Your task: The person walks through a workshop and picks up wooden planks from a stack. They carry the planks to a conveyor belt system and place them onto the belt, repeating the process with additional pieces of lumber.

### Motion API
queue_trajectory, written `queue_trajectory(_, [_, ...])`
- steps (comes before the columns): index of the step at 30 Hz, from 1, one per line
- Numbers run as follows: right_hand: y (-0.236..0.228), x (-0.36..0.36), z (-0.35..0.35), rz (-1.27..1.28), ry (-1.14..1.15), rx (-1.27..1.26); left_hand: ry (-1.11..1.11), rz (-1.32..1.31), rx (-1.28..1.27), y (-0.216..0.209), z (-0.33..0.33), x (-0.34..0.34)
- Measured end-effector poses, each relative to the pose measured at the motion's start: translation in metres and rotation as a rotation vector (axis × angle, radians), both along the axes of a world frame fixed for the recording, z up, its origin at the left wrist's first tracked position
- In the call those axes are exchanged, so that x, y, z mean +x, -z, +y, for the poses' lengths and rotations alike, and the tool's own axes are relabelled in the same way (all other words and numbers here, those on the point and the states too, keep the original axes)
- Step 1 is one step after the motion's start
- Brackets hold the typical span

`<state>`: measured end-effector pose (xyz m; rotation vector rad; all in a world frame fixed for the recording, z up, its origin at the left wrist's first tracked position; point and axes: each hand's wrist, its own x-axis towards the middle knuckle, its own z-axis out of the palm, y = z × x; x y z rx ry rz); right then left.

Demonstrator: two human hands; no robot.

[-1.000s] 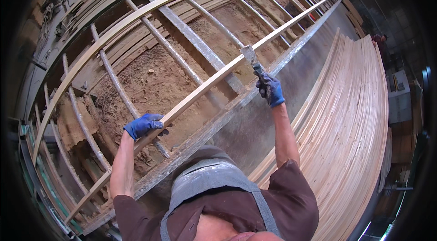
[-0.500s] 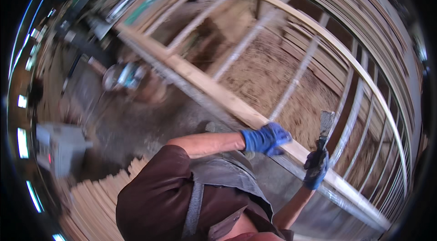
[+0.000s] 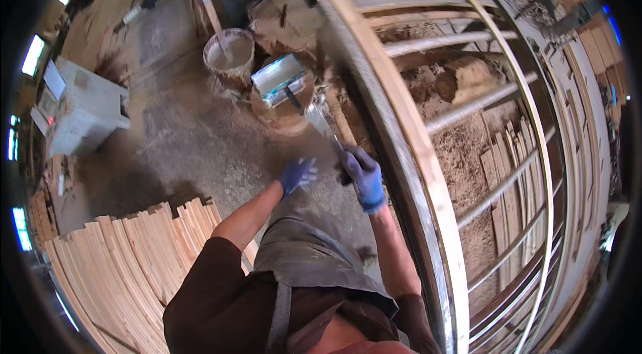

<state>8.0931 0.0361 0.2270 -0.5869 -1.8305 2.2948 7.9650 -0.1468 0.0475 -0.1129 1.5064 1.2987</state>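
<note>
My right hand, in a blue glove, is closed round the dark handle of a putty knife. Its pale blade points forward and left. My left hand, gloved too, hangs over the floor with its fingers apart and nothing in them. Just beyond the blade, a shallow tray with teal-smeared edges rests on a round brown top, a dark bar sticking out towards me. Left of it stands a bucket of pale greyish stuff with a stick in it.
A long light board lies on a roller rack along my right side. Sawdust and wood strips are under the rollers. Stacked battens are at lower left, a grey box-shaped machine farther left.
My view has turned left, away from the rack. Both hands have left the board; the right one has carried the putty knife over towards the tray.
</note>
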Motion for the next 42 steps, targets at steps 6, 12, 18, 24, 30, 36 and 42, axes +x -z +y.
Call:
queue_trajectory(6, [0.116, -0.244, -0.010, 0.020, -0.068, 0.878, -0.220, -0.070, -0.015, 0.068, 0.030, -0.120])
queue_trajectory(12, [0.140, -0.300, -0.021, -0.442, -0.495, 1.400, -0.307, -0.145, 0.022, 0.115, 0.048, -0.164])
queue_trajectory(18, [0.107, -0.236, 0.010, -0.459, -0.427, 1.277, -0.196, -0.391, 0.228, 0.050, 0.018, -0.143])
queue_trajectory(24, [0.073, -0.246, -0.080, -0.160, -0.118, 1.049, -0.459, -0.200, 0.437, -0.035, 0.003, -0.177])
queue_trajectory(30, [-0.035, -0.258, -0.036, -0.188, -0.236, 0.928, -0.036, 0.402, -0.019, -0.057, -0.021, -0.352])
queue_trajectory(36, [-0.103, -0.127, 0.083, -0.622, 0.597, 1.151, 1.077, 1.789, -0.049, 0.207, 0.013, -0.542])
queue_trajectory(42, [-0.054, -0.035, 0.106, -1.113, 0.393, 1.160, 0.370, -0.289, -0.004, 0.227, 0.044, -0.554])
